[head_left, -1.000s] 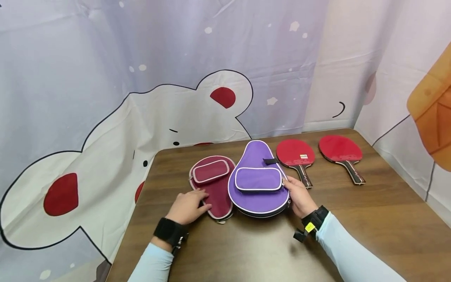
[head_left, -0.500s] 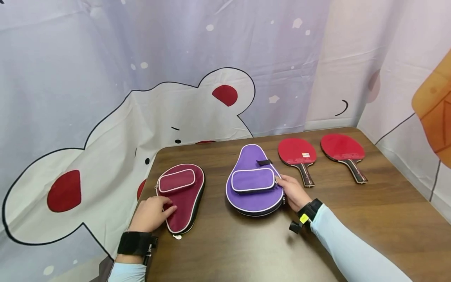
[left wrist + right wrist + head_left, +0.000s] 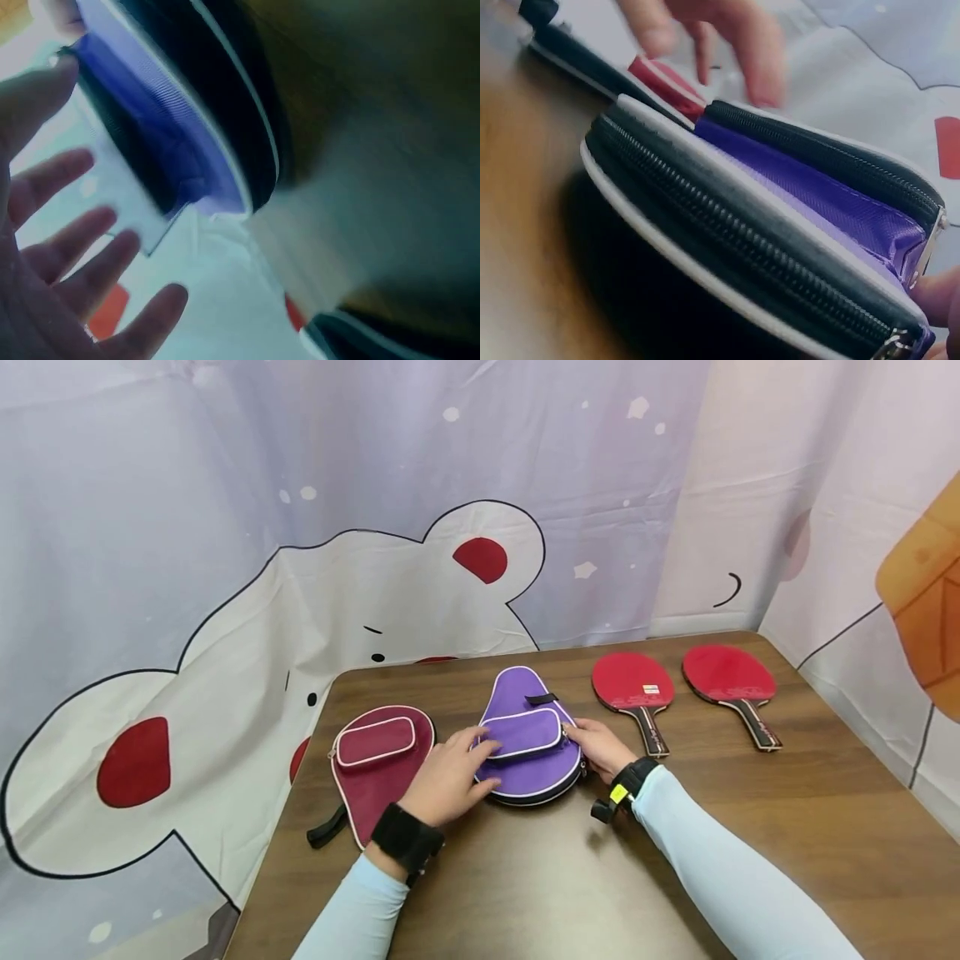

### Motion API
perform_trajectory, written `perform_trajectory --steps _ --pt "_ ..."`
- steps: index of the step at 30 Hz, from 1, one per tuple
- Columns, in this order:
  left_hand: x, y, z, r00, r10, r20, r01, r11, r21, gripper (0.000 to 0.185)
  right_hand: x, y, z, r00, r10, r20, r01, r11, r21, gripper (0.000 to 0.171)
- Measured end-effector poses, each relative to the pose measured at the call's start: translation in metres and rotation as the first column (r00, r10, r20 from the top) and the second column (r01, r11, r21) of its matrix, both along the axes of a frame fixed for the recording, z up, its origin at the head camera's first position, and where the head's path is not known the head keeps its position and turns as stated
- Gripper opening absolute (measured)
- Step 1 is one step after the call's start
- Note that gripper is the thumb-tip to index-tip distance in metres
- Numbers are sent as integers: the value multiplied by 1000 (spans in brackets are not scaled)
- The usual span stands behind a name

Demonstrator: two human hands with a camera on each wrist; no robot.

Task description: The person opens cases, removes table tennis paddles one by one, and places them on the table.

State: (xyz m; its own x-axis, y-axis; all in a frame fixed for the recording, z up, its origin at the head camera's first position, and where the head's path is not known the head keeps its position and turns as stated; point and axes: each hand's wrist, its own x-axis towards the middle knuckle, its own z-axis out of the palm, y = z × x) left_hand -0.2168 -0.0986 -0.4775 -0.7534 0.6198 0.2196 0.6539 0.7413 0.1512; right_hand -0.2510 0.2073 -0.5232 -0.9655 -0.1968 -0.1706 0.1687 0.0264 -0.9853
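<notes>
Purple paddle case [image 3: 528, 747] lies flat near the middle of the tabletop [image 3: 750, 827], narrow end pointing away from me, zip pocket facing up. My left hand [image 3: 450, 777] rests on its left side, fingers spread and fairly straight across the pocket's edge; grip loose, nothing pinched. The left wrist view is blurred, but shows open fingers beside the case's purple cloth and black zip band.

My right hand [image 3: 600, 745] sits against the case's right edge. The right wrist view shows a fingertip by the zipper pull at the lower right corner; whether that grip pinches the pull, I cannot tell.

Maroon paddle case [image 3: 375, 760] lies just left of the purple one, apart from it, black strap trailing toward me. Two red paddles [image 3: 633, 685] [image 3: 727, 681] lie side by side to the right, handles toward me.
</notes>
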Motion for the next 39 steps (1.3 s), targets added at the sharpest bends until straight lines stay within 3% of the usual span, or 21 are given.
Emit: perform_trajectory --steps 2,4,8,12,15,18,20,24,27,30,35,39 --pt "-8 9 -2 999 37 19 -37 999 -33 63 -4 -1 2 997 -21 -72 30 991 128 48" --pt "-15 15 -4 997 64 34 -62 996 -69 68 -7 0 5 990 -29 -139 65 962 264 46" --pt "-19 18 -11 994 78 71 -69 991 -111 68 -8 4 8 970 21 -241 99 875 474 44" --pt "-20 20 -15 995 43 86 -38 997 -61 65 0 19 13 939 101 -329 129 783 608 39" --pt "-21 20 -18 997 26 78 -23 999 -40 64 12 31 14 923 156 -352 119 754 646 36" --pt "-25 18 -21 997 29 71 -26 999 -44 65 26 37 12 931 192 -311 66 749 659 34" --pt "-30 17 -21 997 26 72 -24 999 -40 68 34 39 10 934 222 -280 32 728 685 32" --pt "-43 19 -16 996 -5 91 5 1000 0 79 45 34 7 917 276 -288 49 640 767 25" --pt "-50 19 -14 989 -8 145 5 1000 25 93 47 28 5 893 292 -343 124 573 810 16" --pt "-55 19 -17 976 -4 218 2 1000 7 100 49 26 2 884 289 -367 172 530 830 13" --pt "-55 18 -23 949 14 315 -6 1000 -27 98 51 27 3 885 271 -379 206 503 839 10" --pt "-55 20 -24 954 54 295 -47 998 -31 97 51 28 7 865 269 -423 251 498 830 10"
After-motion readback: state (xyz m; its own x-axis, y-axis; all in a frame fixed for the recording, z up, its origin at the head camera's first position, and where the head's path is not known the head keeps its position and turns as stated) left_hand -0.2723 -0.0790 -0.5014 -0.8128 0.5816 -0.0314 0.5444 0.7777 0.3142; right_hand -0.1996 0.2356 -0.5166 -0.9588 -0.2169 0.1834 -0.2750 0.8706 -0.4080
